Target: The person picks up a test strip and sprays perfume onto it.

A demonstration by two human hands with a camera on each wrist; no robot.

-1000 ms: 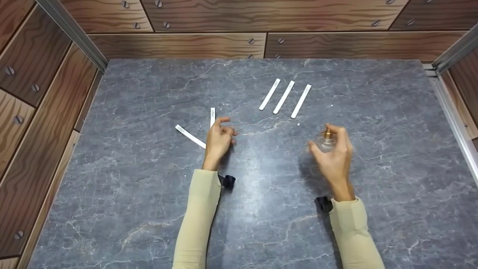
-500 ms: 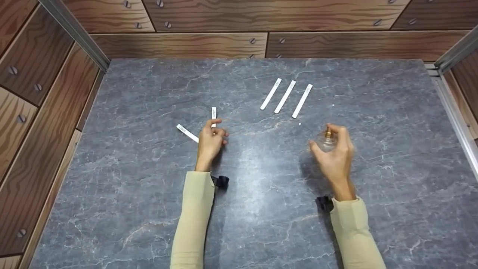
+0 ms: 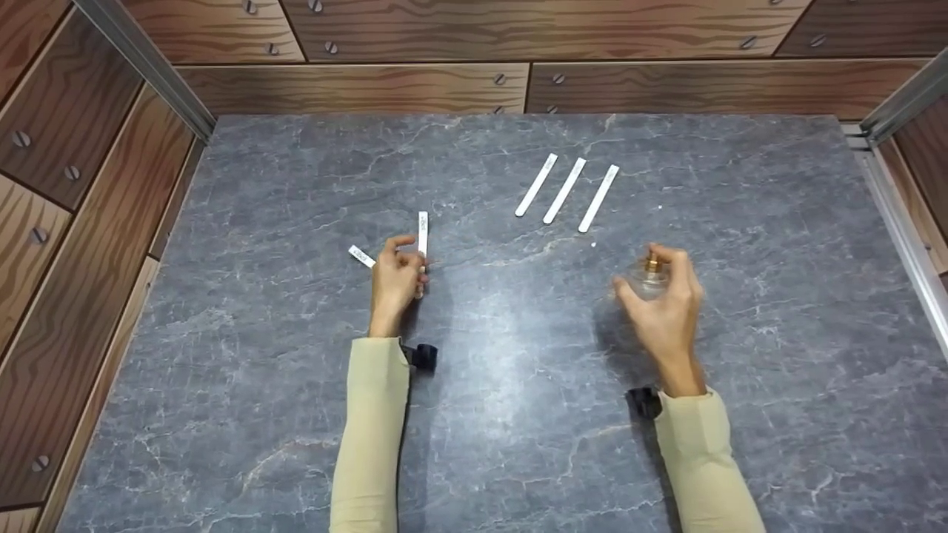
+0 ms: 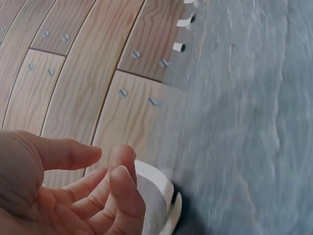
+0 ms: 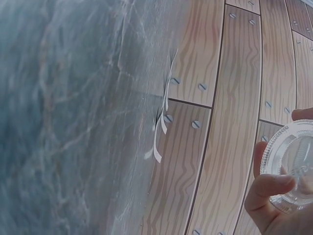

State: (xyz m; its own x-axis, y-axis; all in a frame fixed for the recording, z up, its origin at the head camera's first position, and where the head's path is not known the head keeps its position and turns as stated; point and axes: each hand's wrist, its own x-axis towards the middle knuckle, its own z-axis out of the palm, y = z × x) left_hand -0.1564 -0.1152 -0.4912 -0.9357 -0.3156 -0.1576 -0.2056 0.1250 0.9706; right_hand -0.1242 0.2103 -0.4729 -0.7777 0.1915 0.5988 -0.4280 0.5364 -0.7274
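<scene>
My right hand point(image 3: 663, 311) holds a clear glass perfume bottle point(image 3: 650, 281) with a gold spray neck, forefinger at its top. In the right wrist view the round glass base of the bottle point(image 5: 298, 164) shows between thumb and fingers. My left hand point(image 3: 396, 280) hovers over two white paper tester strips, its fingers loosely bent and nothing between them. One strip point(image 3: 423, 228) stands out past the fingers, pointing away; the other strip point(image 3: 361, 256) slants left, mostly hidden by the hand. The left wrist view shows thumb and fingertips point(image 4: 124, 183) apart, above a curved-looking strip point(image 4: 157, 177).
Three more white strips point(image 3: 566, 191) lie side by side, slanted, toward the back right of the grey marbled table point(image 3: 511, 459). Small white specks dot the surface near them. Wood-patterned panels point(image 3: 355, 89) wall the back and sides.
My left hand has moved left across the strips, uncovering more of the upright one and covering more of the slanted one. My right hand and the perfume bottle have stayed in place.
</scene>
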